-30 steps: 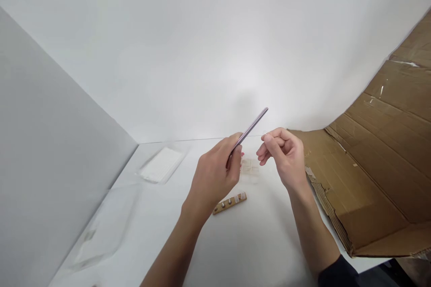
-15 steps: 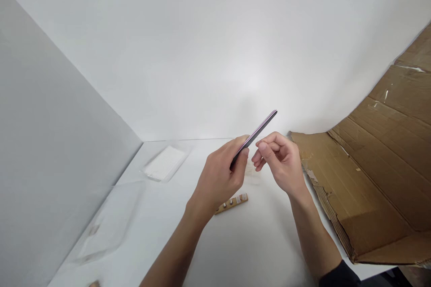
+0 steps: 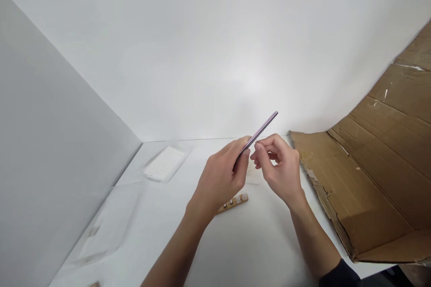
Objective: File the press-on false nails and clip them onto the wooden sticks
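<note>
My left hand (image 3: pixel 222 172) is closed round a slim, flat smartphone (image 3: pixel 264 126), thumb on one face and fingers behind. The phone is tilted up to the right and shows almost edge-on, with a purplish rim and a dark face toward my right hand. Close beside that face, my right hand (image 3: pixel 281 168) pinches thumb and forefinger together. Whatever is between those fingertips is too small to make out. Below my left hand, a short wooden strip (image 3: pixel 235 203) holding several small metal and whitish pieces lies on the table, its left end hidden by my wrist.
A clear bag with a white sheet inside (image 3: pixel 164 163) lies at the back left. Nearer is a large transparent plastic bag (image 3: pixel 107 228). A small translucent packet (image 3: pixel 253 177) lies partly hidden behind my hands. Opened brown cardboard (image 3: pixel 370 179) covers the right side. White walls stand behind and left.
My right hand has turned slightly, its pinch now tighter and a little nearer the phone. The phone has rotated slightly, so more of its edge faces me.
</note>
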### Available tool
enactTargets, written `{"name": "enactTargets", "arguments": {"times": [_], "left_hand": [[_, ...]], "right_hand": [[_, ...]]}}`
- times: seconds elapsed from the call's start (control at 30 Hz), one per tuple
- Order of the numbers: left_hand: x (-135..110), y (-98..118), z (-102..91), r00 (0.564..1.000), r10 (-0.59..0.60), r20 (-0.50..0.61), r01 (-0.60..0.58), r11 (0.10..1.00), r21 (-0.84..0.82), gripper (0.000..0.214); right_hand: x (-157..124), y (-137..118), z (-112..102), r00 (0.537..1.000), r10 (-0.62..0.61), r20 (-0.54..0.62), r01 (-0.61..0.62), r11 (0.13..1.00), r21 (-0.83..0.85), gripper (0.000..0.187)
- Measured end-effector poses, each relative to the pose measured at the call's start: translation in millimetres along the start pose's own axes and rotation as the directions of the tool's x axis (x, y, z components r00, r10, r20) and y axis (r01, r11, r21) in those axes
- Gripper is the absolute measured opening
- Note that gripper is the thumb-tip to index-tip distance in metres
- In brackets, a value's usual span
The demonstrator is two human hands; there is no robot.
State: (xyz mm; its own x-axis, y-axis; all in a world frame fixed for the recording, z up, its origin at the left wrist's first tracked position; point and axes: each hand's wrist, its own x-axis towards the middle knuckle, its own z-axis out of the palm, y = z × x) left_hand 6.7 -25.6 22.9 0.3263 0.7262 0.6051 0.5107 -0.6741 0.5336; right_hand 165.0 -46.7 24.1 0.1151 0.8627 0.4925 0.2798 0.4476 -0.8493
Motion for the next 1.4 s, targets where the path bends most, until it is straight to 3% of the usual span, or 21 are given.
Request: {"name": "enactTargets", "arguments": {"times": [0.13,0.3,0.4,0.6,0.77,0.93,1.1,1.4], "left_hand": [[-1,0,0.6,0.999,0.013,0.043,-0.018,0.991,0.13,0.027],[0,1,1.9,0.992,-0.08,0.096,0.063,0.983,0.172,0.031],[2,0,2.8,0.987,-0.125,0.098,0.115,0.988,0.1,0.026],[4,0,-1.3,0.993,-0.108,0.051,0.112,0.99,-0.088,0.02],[4,5,-8.7,0.98,-0.171,0.106,0.199,0.904,-0.379,0.025],[4,7,-9.8,0.97,-0.212,0.121,0.243,0.865,-0.438,0.027],[5,10,-8.3,0.974,-0.211,0.079,0.225,0.912,-0.343,0.025],[3,7,-7.7,0.983,-0.159,0.087,0.175,0.96,-0.22,0.027]], "right_hand": [[-2,-2,-1,1.0,0.022,-0.007,-0.023,0.994,-0.104,0.022],[-8,-14,-7,0.993,0.067,0.094,-0.064,0.997,-0.034,0.025],[-13,-19,-10,0.997,0.036,0.072,-0.035,0.999,-0.019,0.022],[-8,-11,-7,0.999,0.004,0.032,-0.002,0.999,-0.04,0.022],[-4,-6,-6,0.999,-0.003,0.04,0.007,0.995,-0.1,0.022],[-4,-1,-2,0.989,-0.141,-0.035,0.127,0.957,-0.262,0.019],[-1,6,5,0.922,-0.357,-0.147,0.286,0.887,-0.361,0.015],[2,10,9,0.877,-0.454,-0.155,0.38,0.855,-0.355,0.018]]}}
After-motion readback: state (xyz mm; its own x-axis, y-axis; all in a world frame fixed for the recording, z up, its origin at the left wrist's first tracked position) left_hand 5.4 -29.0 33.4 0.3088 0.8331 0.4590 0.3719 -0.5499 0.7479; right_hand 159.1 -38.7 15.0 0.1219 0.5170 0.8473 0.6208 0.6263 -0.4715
